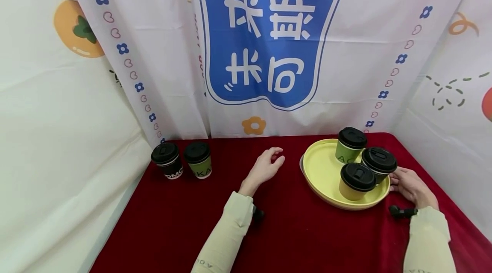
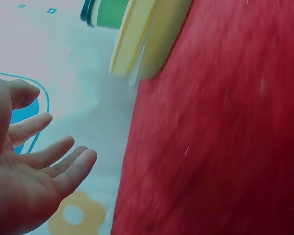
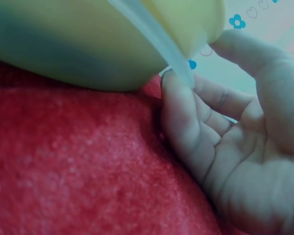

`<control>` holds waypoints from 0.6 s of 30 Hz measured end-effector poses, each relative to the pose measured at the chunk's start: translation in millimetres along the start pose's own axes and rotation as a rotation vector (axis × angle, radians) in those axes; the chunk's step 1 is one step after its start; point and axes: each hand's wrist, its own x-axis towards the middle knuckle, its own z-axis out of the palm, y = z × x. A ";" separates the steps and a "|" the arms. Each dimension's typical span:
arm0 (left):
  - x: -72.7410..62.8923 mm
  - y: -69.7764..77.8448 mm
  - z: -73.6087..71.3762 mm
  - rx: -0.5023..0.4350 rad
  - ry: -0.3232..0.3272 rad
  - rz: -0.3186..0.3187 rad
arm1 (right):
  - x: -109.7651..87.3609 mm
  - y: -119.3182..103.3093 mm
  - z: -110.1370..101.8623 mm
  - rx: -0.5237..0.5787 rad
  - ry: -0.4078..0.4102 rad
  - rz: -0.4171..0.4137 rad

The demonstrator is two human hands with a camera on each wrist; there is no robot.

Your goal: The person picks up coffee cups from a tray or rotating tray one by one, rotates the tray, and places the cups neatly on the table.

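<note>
On the right of the table stands a round yellow tray [image 1: 320, 170] with a pale strip along its side. It carries a green paper cup [image 1: 347, 151], a dark cup [image 1: 379, 162] and a tan cup [image 1: 353, 189], all with black lids. My right hand [image 1: 411, 185] grips the tray's right edge; the right wrist view shows the thumb at the upper rim and curled fingers by the pale strip. Left of the tray, my left hand [image 1: 265, 166] hovers over the cloth, fingers loosely bent and holding nothing. The left wrist view shows its palm [image 2: 24, 191].
A black cup [image 1: 169, 162] and another green cup [image 1: 199, 162], both lidded, stand at the back left of the table. Dark red cloth [image 1: 292, 239] covers the tabletop. Printed white curtains [image 1: 173, 72] hang behind and at both sides.
</note>
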 end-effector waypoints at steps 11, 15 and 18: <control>7.0 7.9 34.6 -0.132 0.043 -0.124 | -2.1 -2.4 1.5 -0.027 0.041 0.030; 10.0 5.5 43.2 -0.180 0.034 -0.155 | -1.9 -2.8 2.1 -0.019 0.034 0.027; 12.0 2.4 50.0 -0.225 0.006 -0.181 | -2.3 -2.8 2.3 -0.012 0.035 0.026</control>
